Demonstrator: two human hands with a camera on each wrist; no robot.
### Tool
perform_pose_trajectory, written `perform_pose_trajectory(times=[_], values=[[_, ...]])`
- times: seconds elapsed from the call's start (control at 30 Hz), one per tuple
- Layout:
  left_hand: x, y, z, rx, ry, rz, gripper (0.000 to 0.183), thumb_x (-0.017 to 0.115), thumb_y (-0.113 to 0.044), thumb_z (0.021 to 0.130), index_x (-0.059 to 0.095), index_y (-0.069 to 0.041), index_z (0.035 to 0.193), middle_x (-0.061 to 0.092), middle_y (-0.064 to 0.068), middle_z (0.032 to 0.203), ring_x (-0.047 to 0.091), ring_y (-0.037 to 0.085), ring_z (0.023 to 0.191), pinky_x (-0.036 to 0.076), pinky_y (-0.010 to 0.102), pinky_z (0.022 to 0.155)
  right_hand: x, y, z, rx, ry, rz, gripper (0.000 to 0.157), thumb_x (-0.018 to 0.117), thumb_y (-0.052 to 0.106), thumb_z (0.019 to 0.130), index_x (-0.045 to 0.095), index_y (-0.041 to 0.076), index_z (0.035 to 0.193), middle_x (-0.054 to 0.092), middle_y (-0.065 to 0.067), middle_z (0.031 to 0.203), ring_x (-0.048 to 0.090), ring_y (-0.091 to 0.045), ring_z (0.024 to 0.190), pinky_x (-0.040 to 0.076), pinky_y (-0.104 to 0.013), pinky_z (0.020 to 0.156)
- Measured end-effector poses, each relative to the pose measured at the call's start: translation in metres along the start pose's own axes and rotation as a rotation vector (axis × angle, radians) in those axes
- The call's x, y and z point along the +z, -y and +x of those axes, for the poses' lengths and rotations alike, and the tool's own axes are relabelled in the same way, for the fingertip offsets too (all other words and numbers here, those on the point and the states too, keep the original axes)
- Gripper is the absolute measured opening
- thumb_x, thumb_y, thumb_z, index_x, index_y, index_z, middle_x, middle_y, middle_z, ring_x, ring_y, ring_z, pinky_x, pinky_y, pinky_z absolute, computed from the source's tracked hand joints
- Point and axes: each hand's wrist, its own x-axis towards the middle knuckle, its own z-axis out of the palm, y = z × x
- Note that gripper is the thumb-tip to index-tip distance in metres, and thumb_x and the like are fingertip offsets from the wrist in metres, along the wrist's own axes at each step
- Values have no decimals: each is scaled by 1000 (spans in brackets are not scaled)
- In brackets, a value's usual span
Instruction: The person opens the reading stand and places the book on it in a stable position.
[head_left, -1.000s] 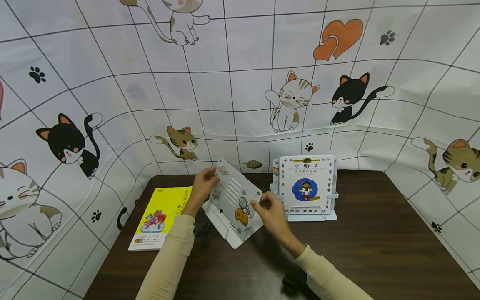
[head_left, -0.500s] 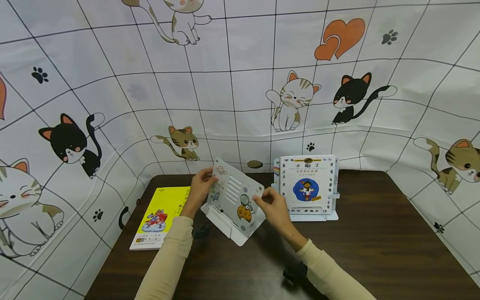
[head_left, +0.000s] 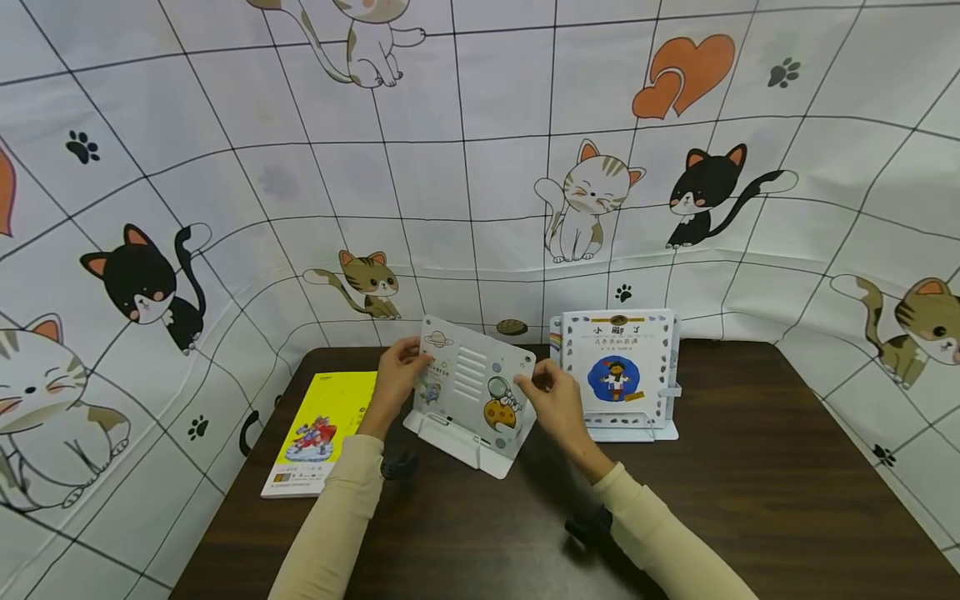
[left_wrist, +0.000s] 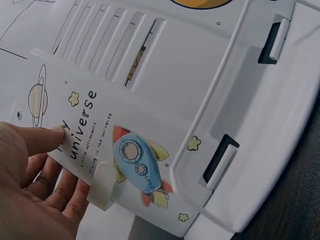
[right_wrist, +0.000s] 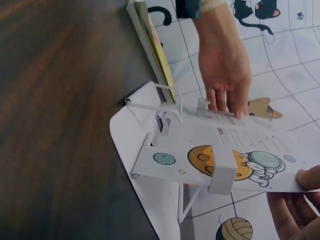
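Note:
A white book stand with slots, a planet and an astronaut printed on it is held up between both hands. My left hand grips its left edge, thumb on the printed front face. In the left wrist view, that thumb lies beside the word "universe" and the other fingers go behind the panel. My right hand pinches the upper right edge. The right wrist view shows the stand's base plate, a wire support and a white side clip; there the right hand is partly cut off.
Behind the right hand, a white picture book stands upright on a second stand. A yellow book lies flat at the table's left. The dark wooden table backs onto a cat-patterned cloth.
Both hands have turned the stand so its front faces me more squarely and its lower edge sits more level. The right side has risen slightly. Both grips stay the same.

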Motion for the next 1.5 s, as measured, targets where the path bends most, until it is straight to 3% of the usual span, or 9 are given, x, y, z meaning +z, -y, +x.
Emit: perform_pose_trajectory(times=[0.27, 0.43, 0.6, 0.8, 0.97, 1.5], values=[[-1, 4, 0, -3, -27, 3, 41, 72, -10, 102, 62, 2, 140, 65, 21, 126, 64, 24, 108, 51, 16, 80, 0, -4, 14, -27, -42, -83, 17, 80, 14, 96, 68, 2, 100, 79, -18, 96, 77, -30, 91, 63, -44, 85], [-1, 5, -3, 11, -38, 2, 39, 73, -12, 101, 64, 2, 137, 65, 20, 124, 65, 21, 104, 51, 16, 78, 0, -8, 26, -62, -65, -164, 20, 80, 17, 97, 73, 0, 105, 79, -19, 94, 77, -33, 86, 60, -47, 76], [0, 6, -7, 10, -46, -8, 38, 74, -14, 101, 65, 1, 135, 66, 19, 123, 65, 19, 102, 52, 17, 77, 2, -11, 33, -107, -67, -274, 27, 77, 21, 100, 74, -2, 114, 80, -19, 96, 78, -32, 86, 62, -49, 76], [-1, 8, -8, 4, -59, -13, 38, 74, -15, 101, 65, 1, 134, 66, 19, 122, 66, 20, 101, 53, 17, 77, 3, -10, 36, -167, -67, -373, 24, 76, 21, 101, 73, -2, 108, 79, -17, 87, 75, -29, 73, 60, -44, 65], [-3, 9, -8, 3, -70, -32, 35, 75, -14, 101, 66, 1, 131, 66, 17, 119, 65, 19, 99, 53, 17, 76, 3, -6, 41, -164, -43, -393, 23, 76, 19, 101, 73, -3, 107, 78, -17, 86, 72, -29, 68, 57, -42, 62], [-3, 10, -10, -2, -96, -37, 35, 74, -15, 102, 65, 1, 131, 65, 19, 122, 63, 19, 100, 51, 14, 78, 5, -6, 53, -140, -1, -374, 30, 76, 12, 100, 71, -4, 124, 80, -21, 100, 77, -33, 82, 62, -47, 72]])
